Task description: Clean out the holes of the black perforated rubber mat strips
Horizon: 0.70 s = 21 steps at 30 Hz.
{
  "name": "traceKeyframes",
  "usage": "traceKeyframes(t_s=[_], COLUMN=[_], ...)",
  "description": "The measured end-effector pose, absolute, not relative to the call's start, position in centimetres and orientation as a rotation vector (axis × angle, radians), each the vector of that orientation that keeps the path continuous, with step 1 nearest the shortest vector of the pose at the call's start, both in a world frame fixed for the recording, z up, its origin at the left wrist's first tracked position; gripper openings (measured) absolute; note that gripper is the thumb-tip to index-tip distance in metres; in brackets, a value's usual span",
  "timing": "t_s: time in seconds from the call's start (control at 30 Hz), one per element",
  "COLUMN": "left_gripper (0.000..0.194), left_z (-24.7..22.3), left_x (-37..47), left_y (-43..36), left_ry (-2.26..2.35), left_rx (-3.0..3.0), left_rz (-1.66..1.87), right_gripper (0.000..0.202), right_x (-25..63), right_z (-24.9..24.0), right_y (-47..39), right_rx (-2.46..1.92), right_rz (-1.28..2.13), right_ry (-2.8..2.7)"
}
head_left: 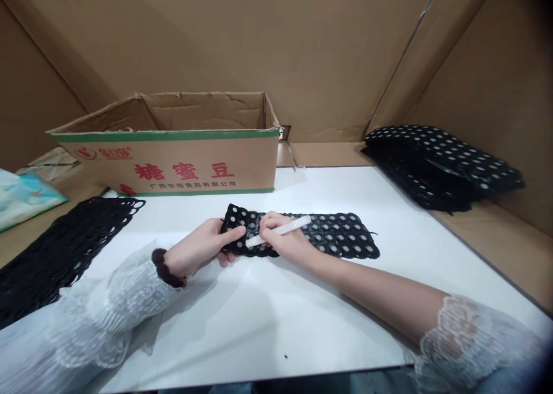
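Note:
A black strip with rows of pale round dots (341,235) lies lengthwise on the white table, its left end slightly raised. My left hand (207,241) grips that left end, thumb on top and fingers curled beneath. In my right hand (283,238) is a white pen-like tool (296,224), held in a pinch. Its lower tip points left and down at the dotted strip, close to my left thumb. Whether the tip touches a dot is too small to tell.
An open cardboard box (207,163) stands at the back left. Black openwork pieces (56,250) lie at the left. Stacked dotted black strips (444,163) rest at the back right. A plastic packet (30,198) sits at the far left edge.

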<state>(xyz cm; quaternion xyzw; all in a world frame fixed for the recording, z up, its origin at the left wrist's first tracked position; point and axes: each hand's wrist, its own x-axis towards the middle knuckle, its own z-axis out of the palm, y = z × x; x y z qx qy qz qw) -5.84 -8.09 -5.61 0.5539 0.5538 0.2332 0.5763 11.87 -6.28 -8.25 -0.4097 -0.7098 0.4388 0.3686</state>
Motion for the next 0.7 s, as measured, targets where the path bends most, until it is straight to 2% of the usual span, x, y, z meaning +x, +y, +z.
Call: traceKeyframes(t_s=[0.17,0.43,0.57,0.7], left_gripper=[0.026,0.023,0.013,0.017], left_z=[-5.2,-5.7,-5.7,-5.9], left_x=[-6.3,-5.9,-4.9,-3.8], left_y=[-8.0,-8.3,-9.2,-10.1], left_ry=[1.284,1.343,1.444,1.487], left_rx=[1.383,1.425,1.542,1.663], left_rz=[0.409,0.53,0.662,0.734], right_gripper=[0.024,0.025,0.024,0.025], right_x=[11.9,11.6,11.5,11.3], right_z=[-8.5,-8.1,-8.0,-8.1], right_y=[-6.1,-6.3,-6.7,-7.3], right_rx=[-1.068,-1.091,-1.053,-1.0], right_rz=[1.099,1.126,1.096,1.067], right_ry=[-1.833,-1.858,-1.908,-1.921])
